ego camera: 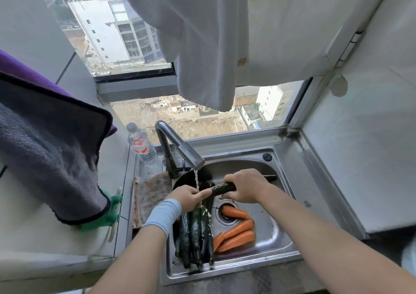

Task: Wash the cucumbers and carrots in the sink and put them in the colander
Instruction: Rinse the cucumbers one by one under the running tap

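The person held one long dark green cucumber [221,189] crosswise over the stainless steel sink [225,269], under a thin stream of water [196,180] falling from the curved grey metal faucet [180,149]. The left hand [190,198], with a pale blue band [164,215] on its wrist, had its fingers curled round the cucumber's left end. The right hand [245,185] was closed in a fist round its middle, and the far tip stuck out past the knuckles.

In the basin below, a bundle of wet dark green cucumbers [195,233] lay lengthwise on the left. Several orange carrots [236,230] lay to their right, beside the drain. A dark round vessel [180,181] sat under the faucet at the back left; whether it was the colander could not be told.

Left of the faucet stood a clear plastic water bottle [141,145]; its red and white label was too blurred to read. A worn brownish dishcloth [153,192] lay on the sink's left edge. A grey towel with dark trim [51,147] hung at the left and a white cloth [202,46] hung overhead.
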`<state>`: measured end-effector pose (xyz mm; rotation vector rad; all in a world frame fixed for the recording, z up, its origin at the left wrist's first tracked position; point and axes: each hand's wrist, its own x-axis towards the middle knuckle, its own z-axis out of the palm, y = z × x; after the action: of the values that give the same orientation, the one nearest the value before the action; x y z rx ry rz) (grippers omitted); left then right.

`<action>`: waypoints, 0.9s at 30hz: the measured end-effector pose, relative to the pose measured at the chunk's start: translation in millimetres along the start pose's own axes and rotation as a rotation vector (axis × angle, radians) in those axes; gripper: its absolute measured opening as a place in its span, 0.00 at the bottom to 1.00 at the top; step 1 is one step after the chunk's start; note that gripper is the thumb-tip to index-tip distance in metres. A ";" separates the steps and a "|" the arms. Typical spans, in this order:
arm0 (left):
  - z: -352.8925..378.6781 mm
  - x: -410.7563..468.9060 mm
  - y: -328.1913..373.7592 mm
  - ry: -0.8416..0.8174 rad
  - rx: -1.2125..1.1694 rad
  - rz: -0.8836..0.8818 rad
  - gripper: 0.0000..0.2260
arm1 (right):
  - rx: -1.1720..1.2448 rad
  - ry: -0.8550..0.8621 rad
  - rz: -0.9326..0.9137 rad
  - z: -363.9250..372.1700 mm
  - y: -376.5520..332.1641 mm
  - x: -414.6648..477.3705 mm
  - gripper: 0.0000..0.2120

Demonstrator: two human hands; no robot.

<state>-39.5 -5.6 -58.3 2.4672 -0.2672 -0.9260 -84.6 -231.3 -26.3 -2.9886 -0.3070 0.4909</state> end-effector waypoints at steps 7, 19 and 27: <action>5.5 -3.7 -20.5 0.241 -1.130 -0.436 0.06 | 0.267 -0.082 0.136 11.5 -9.4 -2.2 0.26; 42.7 0.4 34.8 -0.033 -1.922 -0.482 0.16 | 0.225 -0.193 0.234 20.8 -69.0 6.0 0.22; 33.0 9.0 36.8 0.072 -1.865 -0.587 0.26 | 0.104 -0.173 0.244 8.4 -71.1 -2.5 0.23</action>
<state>-55.0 -52.7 -66.3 0.7516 0.9671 -0.6504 -102.6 -161.9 -24.3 -2.9001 0.0717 0.7665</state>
